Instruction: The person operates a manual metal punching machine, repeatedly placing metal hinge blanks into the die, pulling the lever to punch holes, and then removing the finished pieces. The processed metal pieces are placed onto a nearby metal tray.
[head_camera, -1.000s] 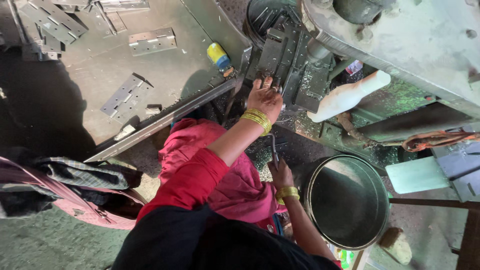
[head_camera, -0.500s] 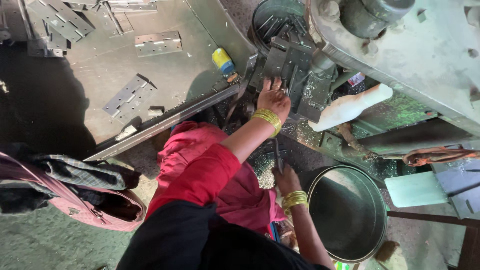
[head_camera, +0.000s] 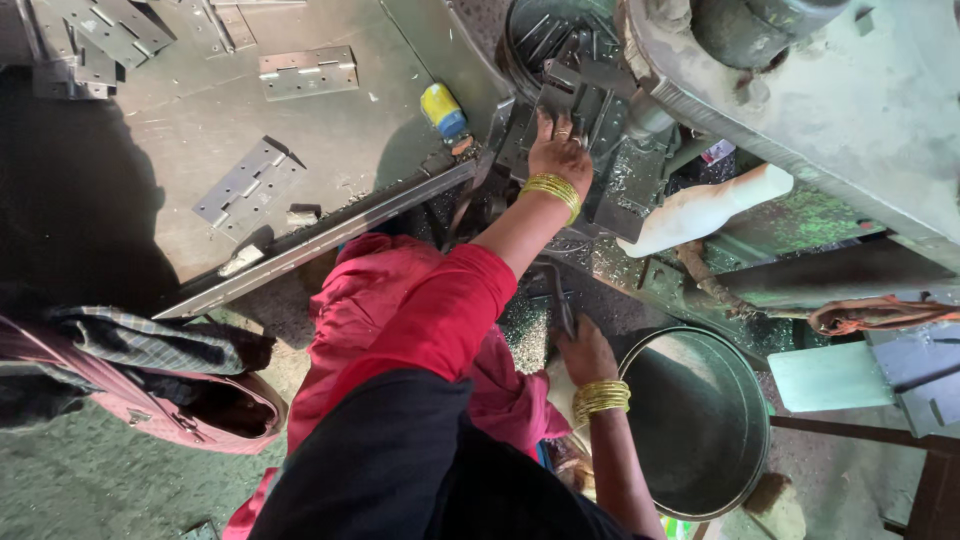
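My left hand (head_camera: 558, 150), with gold bangles and a red sleeve behind it, reaches up onto the dark metal plates (head_camera: 585, 95) set in the press machine (head_camera: 820, 110). Its fingers lie over a plate with their tips hidden, so I cannot tell whether it grips. My right hand (head_camera: 585, 352), also with bangles, is closed around a dark metal lever (head_camera: 562, 300) low beside the machine. A round metal basin (head_camera: 700, 420) stands just right of that hand.
A steel worktable (head_camera: 200, 110) at upper left carries flat hinge plates (head_camera: 245, 180) and a yellow-and-blue cylinder (head_camera: 443, 110) near its edge. A pink bag with checked cloth (head_camera: 150, 380) lies at lower left. A white wrapped handle (head_camera: 705, 210) sticks out of the machine. Metal shavings cover the floor.
My left hand has moved up from the machine's front edge onto the plates in the press. My right hand has stayed on the lever. The view has shifted slightly.
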